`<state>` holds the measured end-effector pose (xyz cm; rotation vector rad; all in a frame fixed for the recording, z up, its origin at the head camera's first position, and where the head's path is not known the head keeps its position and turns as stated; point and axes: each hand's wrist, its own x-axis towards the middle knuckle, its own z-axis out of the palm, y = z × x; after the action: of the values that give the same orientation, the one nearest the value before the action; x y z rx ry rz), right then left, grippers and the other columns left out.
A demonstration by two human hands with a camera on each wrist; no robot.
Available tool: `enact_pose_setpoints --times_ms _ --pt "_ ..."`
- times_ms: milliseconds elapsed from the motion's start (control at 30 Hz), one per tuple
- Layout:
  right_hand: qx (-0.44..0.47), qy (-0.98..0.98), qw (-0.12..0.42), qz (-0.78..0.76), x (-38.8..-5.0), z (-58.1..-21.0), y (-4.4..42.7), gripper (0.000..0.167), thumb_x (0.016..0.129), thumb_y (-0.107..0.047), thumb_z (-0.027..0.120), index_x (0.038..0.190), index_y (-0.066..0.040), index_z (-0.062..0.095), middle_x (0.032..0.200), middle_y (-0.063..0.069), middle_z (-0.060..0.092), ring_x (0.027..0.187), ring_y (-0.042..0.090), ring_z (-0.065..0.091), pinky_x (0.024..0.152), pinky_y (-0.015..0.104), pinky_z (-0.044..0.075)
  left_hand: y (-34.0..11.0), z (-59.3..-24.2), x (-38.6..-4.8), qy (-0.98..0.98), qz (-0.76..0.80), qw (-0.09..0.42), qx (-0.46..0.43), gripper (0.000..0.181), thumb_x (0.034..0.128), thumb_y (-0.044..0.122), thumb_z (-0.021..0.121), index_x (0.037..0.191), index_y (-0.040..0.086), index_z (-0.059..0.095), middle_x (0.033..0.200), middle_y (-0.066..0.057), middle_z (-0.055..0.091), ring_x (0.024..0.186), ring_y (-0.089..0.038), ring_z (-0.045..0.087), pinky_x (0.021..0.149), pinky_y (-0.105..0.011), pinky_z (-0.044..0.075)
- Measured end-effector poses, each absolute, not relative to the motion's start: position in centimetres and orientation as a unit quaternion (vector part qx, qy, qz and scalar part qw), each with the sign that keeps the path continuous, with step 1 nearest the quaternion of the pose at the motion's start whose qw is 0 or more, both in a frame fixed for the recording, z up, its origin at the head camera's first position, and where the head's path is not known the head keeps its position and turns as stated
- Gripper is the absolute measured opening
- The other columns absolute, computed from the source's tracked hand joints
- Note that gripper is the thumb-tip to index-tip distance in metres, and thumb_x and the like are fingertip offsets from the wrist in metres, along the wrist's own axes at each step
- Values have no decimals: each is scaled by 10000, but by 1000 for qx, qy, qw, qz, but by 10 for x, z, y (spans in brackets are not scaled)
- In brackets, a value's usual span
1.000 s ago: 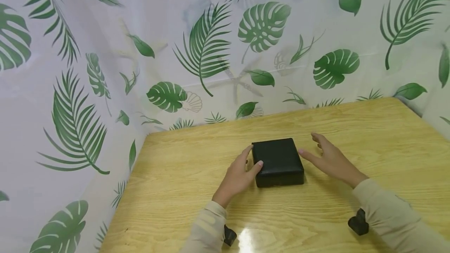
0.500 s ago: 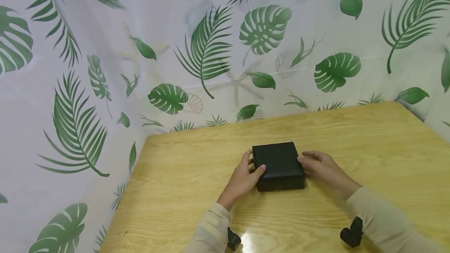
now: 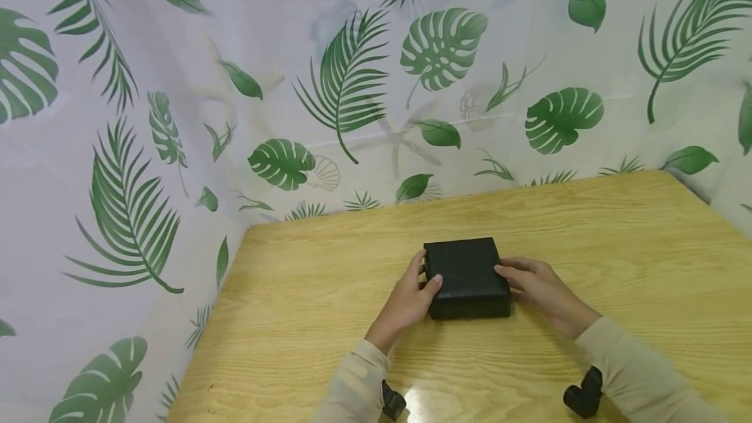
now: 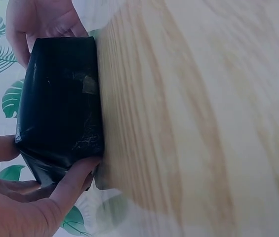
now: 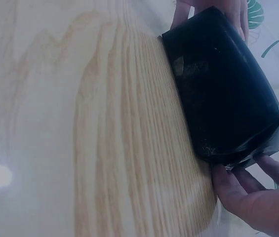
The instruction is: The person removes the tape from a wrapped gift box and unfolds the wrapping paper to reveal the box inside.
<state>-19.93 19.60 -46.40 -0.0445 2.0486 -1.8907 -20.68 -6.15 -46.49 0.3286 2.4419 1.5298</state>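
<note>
Beige sleeves (image 3: pixel 637 367): they reach in from the near side of the black-wrapped box (image 3: pixel 467 269), a dark wrist camera (image 3: pixel 392 401) hanging by each cuff.
Left hand (image 3: pixel 405 302): pinching the box's left end, thumb over the top near the front corner, fingers wrapped down that side; the lowest one comes close to the wood.
Right hand (image 3: pixel 543 292): gripping the opposite end, thumb on the top's right edge, fingers curled behind and below it.
Box in the grip: squarely between both palms, its front face and most of its lid uncovered; it looks flat on the wood, though the contact underneath is hidden.
Why this hold: I'd judge the matched grip spreads the load and stops the slick wrapping from skewing.
Wrapping: creased at the box's ends, with a small pale patch (image 4: pixel 89 85) on the front face.
Wood-grain tabletop (image 3: pixel 329 266): under the box and stretching out beyond it.
Leaf-print backdrop (image 3: pixel 364 188): hung behind the box and to its left, well apart from it.
</note>
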Motion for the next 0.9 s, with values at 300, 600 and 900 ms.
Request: enact_pose_setpoints --times_ms 300,600,900 --pt "9 703 168 -691 -196 -458 197 744 1049 -440 541 1566 -8 226 1379 133 566 1190 185 615 944 334 517 -57 -464 -207 809 561 134 112 639 1099 326 452 1643 199 140 1615 -203 288 1400 -402 431 1073 -538 434" --pt "26 624 183 -759 -193 -452 207 453 1052 -381 563 1398 -158 375 1123 -9 646 914 137 672 755 309 546 -51 -465 -206 803 565 140 128 669 1103 315 448 1639 151 83 1654 -118 226 1455 -374 347 1132 -475 379" --pt "11 575 177 -799 -194 -453 213 420 1063 -378 541 1406 -151 461 1194 -47 632 991 95 654 723 231 544 -51 -460 -204 829 537 90 125 629 1058 281 573 1590 84 301 1585 -152 368 1259 -256 592 878 -335 562"
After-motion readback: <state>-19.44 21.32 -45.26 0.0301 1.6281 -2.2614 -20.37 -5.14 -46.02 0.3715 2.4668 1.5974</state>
